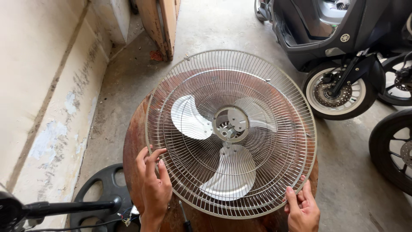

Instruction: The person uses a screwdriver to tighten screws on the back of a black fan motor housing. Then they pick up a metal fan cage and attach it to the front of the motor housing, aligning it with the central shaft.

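A dark scooter (326,30) stands on the concrete floor (206,30), its front wheel (337,92) with a brake disc turned toward the floor's middle. Right of that wheel, two more black tyres (391,148) show at the frame edge. Far left of the scooter runs a peeling cream wall (43,86), with a wooden board (161,25) leaning by it and a black round base (101,195) lower down.
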